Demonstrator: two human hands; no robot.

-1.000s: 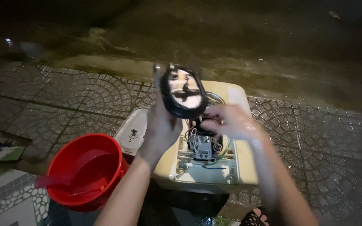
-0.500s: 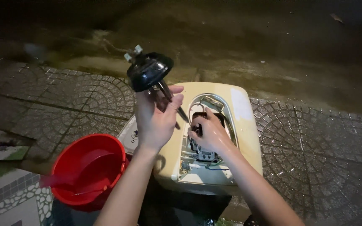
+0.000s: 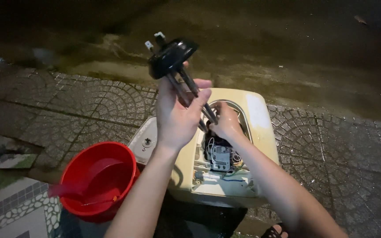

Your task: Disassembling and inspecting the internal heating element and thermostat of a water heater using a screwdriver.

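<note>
Two hands are raised over an opened cream heater point(image 3: 261, 119) lying on wet paving. The left hand point(image 3: 177, 117) is closed around a heating element point(image 3: 179, 70), gripped by its rods; the black flange end is held uppermost, terminals showing. Its long axis runs tilted, flange up-left, rod ends down-right toward the oval opening. The right hand point(image 3: 225, 123) rests at that opening, fingers curled inside; what they hold cannot be told. A red bucket point(image 3: 95, 180) stands just left of the heater.

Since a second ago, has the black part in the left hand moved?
Yes. The black heating part has lifted up and left, clear of the cream heater casing.
</note>
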